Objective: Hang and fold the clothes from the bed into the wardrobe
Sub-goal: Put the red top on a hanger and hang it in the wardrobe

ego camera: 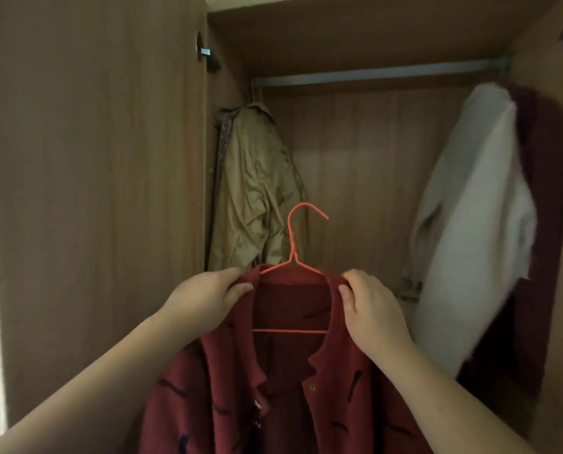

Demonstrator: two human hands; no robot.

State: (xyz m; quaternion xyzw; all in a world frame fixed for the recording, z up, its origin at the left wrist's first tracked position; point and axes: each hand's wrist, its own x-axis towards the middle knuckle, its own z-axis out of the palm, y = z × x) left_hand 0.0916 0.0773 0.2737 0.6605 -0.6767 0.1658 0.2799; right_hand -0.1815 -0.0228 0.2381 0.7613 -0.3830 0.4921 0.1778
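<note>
A dark red shirt (pixel 283 398) with black marks hangs on an orange wire hanger (pixel 294 244), held up in front of the open wardrobe. My left hand (pixel 208 296) pinches the shirt's left shoulder at the collar. My right hand (pixel 370 306) pinches the right shoulder. The hanger's hook points up, well below the metal rail (pixel 381 73) that runs across the top of the wardrobe.
An olive jacket (pixel 257 188) hangs at the rail's left end. A white garment (pixel 473 224) over a dark red one (pixel 542 204) hangs at the right end. The wardrobe door (pixel 93 191) stands open on the left. Between the hung clothes the wooden back panel (pixel 362 178) shows.
</note>
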